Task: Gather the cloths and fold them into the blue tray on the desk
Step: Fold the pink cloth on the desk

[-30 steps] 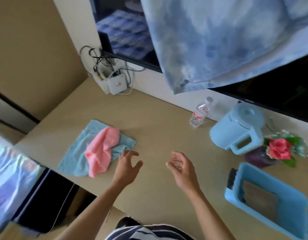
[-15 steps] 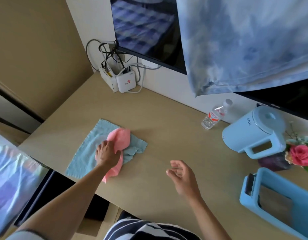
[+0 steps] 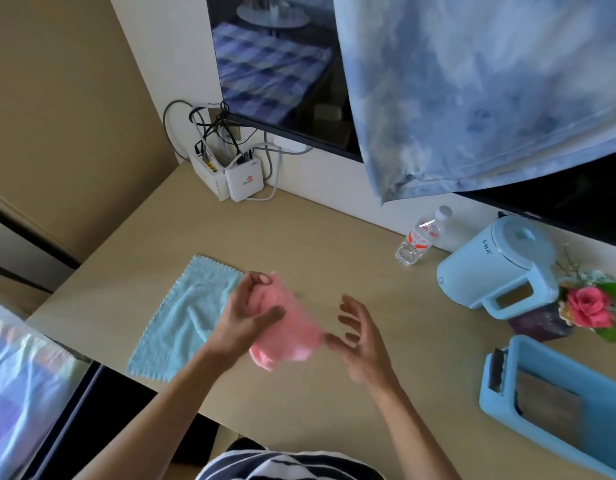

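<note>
Left hand [image 3: 246, 317] grips pink cloth [image 3: 292, 337] — blue tray [image 3: 497, 405] well apart.

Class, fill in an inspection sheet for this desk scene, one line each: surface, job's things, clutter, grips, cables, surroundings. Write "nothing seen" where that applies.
Surface: beige desk, bare in the middle.
Job's things: pink cloth bunched and held above the desk; light blue cloth lying flat at the left; blue tray at the right, no cloth seen in it.
Clutter: water bottle, blue kettle, potted flowers.
Grips: left grip holds the pink cloth; right grip open beside it, contact unclear.
Cables: tangled cables running to two white router boxes in the far corner.
Surroundings: wall-mounted screen, partly draped by a blue-white sheet.
</note>
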Available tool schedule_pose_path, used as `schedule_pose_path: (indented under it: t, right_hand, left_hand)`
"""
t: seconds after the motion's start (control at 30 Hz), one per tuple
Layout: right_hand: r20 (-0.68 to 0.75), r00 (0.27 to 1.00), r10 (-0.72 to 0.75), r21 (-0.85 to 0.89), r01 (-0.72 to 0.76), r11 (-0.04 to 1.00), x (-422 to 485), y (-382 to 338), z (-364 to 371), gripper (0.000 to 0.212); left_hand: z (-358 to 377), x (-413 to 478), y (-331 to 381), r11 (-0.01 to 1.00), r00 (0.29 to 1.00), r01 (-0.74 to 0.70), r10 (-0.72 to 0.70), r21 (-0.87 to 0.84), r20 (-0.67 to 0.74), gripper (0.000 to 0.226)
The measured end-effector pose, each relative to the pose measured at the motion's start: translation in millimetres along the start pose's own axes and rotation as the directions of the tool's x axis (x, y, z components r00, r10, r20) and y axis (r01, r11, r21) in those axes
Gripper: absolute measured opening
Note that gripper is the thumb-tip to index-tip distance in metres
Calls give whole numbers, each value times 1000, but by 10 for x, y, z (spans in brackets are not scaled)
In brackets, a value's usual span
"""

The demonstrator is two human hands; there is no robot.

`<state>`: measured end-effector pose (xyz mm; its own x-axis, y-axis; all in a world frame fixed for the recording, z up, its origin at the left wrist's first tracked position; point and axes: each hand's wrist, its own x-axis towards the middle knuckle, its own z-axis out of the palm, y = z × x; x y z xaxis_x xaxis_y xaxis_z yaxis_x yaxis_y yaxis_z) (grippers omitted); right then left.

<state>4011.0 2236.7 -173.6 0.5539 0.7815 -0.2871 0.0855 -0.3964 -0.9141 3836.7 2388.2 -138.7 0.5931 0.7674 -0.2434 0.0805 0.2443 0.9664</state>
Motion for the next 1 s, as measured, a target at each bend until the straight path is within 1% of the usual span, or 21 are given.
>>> schedule_pose_path:
  t: [0.03,0.1,0.17,0.23,0.27,0.33,0.4,0.5,0.63,0.77,0.87,0.9,0.93,0.97,1.0]
  right_hand:
    - [9,999,-35,-9,35,999,-10,-88,-56,81]
    - [37,996,-83,18,83,996,-43,-288,-159,82]
    - [52,996,-67,134,59,989,-82,-467,-239,77]
    - [47,998,-41,247,28,969,-129,-601,-332,71]
    - [46,997,-58,278,43,960,-155,-653,-382,66]
    - [64,990,-127,288,104,952,-211,-741,-465,55]
    - [61,981,-186,249,165,954,-272,-809,-515,44]
    - [-15,972,-233,184,232,955,-353,-852,-547,30]
    - [-131,959,-252,114,267,957,-432,-781,-590,16]
    - [-263,928,-264,-37,263,964,-501,-682,-602,27]
    - [-366,852,-376,-179,332,926,-538,-644,-619,34]
    - [-375,830,-414,-215,356,909,-545,-644,-638,34]
    - [-368,820,-438,-227,377,898,-552,-657,-657,34]
    - [-346,828,-441,-211,389,897,-560,-680,-677,33]
    - [-311,848,-428,-171,393,903,-570,-725,-693,33]
  left_hand:
    - [69,-47,73,998,998,18,-14,-58,62,53]
    - [192,-126,188,989,981,36,-8,-140,196,52]
    - [307,-173,298,976,954,44,22,-213,298,49]
    - [439,-222,438,967,936,46,46,-251,349,41]
    - [508,-243,504,965,927,38,63,-259,369,36]
    - [619,-276,607,961,910,23,94,-277,404,30]
    - [696,-291,686,959,901,13,112,-284,419,28]
    - [760,-267,749,976,923,0,84,-219,375,25]
    - [825,-216,745,990,959,23,18,-143,282,24]
    - [872,-167,729,991,973,82,-56,-107,223,26]
    - [863,-113,700,973,971,195,-172,-127,167,27]
    - [853,-84,692,962,966,231,-210,-144,150,27]
    - [836,-50,661,959,964,253,-239,-125,121,27]
    - [810,-11,625,971,968,238,-235,-25,83,27]
    - [785,28,586,976,983,164,-174,144,57,28]
